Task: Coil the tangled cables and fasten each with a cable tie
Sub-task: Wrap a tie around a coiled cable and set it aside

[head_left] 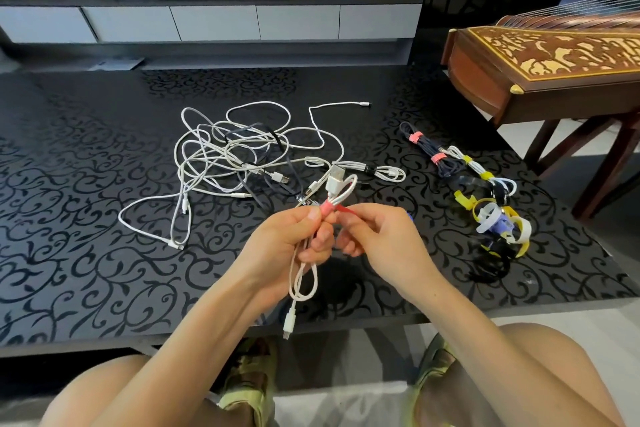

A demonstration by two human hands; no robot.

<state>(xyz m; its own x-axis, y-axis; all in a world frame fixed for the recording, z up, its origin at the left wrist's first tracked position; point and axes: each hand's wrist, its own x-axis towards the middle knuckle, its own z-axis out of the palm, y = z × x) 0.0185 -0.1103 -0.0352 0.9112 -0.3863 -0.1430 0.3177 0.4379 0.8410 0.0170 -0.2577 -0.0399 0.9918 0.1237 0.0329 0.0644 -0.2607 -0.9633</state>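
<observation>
1. The left grip (287, 246) is curling round a folded white cable (304, 282), its thumb pressing on a pink cable tie (327, 210) wrapped just under the bundle's top loop
2. The right grip (377, 239) is pinching the tie's loose tail, just right of the left thumb
3. Both grips are hovering above the table (86, 218), near its front edge; the cable's lower loop and plug are dangling below the left grip
4. Beyond and left of the grips, a tangle (235, 149) of white and dark cables is sprawling mid-table, with a wide stretch of patterned tabletop showing left of the left grip
5. Right of the right grip, loose cable ties (495, 222) are lying heaped near the table's right edge, with two tied cables (433, 156) lying beyond them
</observation>
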